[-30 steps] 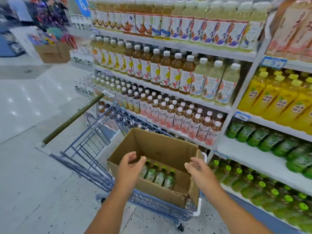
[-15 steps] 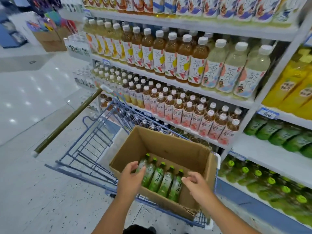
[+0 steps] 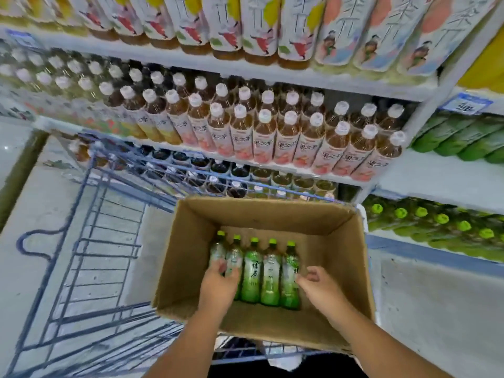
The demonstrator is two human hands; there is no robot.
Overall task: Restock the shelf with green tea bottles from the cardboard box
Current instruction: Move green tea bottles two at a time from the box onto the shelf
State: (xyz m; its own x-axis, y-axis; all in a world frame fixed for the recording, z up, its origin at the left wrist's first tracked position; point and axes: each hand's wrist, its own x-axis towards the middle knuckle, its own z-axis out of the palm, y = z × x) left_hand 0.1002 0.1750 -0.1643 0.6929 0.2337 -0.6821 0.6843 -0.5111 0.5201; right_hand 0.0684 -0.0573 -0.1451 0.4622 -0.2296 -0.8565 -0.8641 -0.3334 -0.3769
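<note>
Several green tea bottles (image 3: 252, 271) with green caps lie side by side in the bottom of an open cardboard box (image 3: 341, 257). The box sits in a blue wire cart (image 3: 90, 241). My left hand (image 3: 218, 285) is down in the box, its fingers curling over the two leftmost bottles. My right hand (image 3: 320, 286) hovers by the rightmost bottle (image 3: 290, 279), fingers loosely curled, fingertips at its side and holding nothing. More green tea bottles (image 3: 441, 222) stand on the low shelf (image 3: 436, 184) to the right.
Directly behind the cart, shelves hold rows of brown tea bottles (image 3: 286, 137) with white caps. Taller bottles (image 3: 272, 28) fill the shelf above. Grey floor (image 3: 436, 309) lies right of the cart and under it.
My head has leaned in and down over the box. Both hands have dropped from the box's rim onto the bottles, the left one landing on the leftmost bottles.
</note>
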